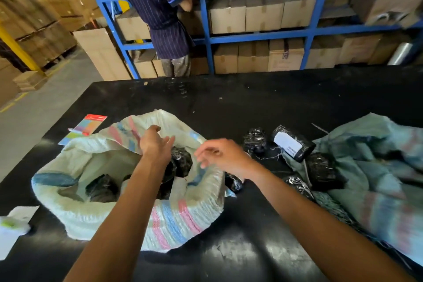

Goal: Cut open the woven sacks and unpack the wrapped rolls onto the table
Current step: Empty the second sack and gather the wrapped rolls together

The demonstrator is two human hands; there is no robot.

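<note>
A white woven sack (174,217) with pink and blue stripes lies open on the black table (229,103). Inside it are black wrapped rolls (182,161), one more at the lower left (103,188). My left hand (155,144) reaches over the sack's mouth with fingers extended, just above a roll, holding nothing. My right hand (219,155) hovers at the sack's right rim, fingers loosely spread and empty. Several unpacked rolls lie to the right, one with a white label (291,143). A greenish woven sack (377,178) lies crumpled at the right.
A coloured card with a pen (84,128) lies at the table's left. White papers (13,229) sit at the near left edge. A person in a striped shirt (158,11) stands behind the table at blue shelving (206,36) full of cardboard boxes.
</note>
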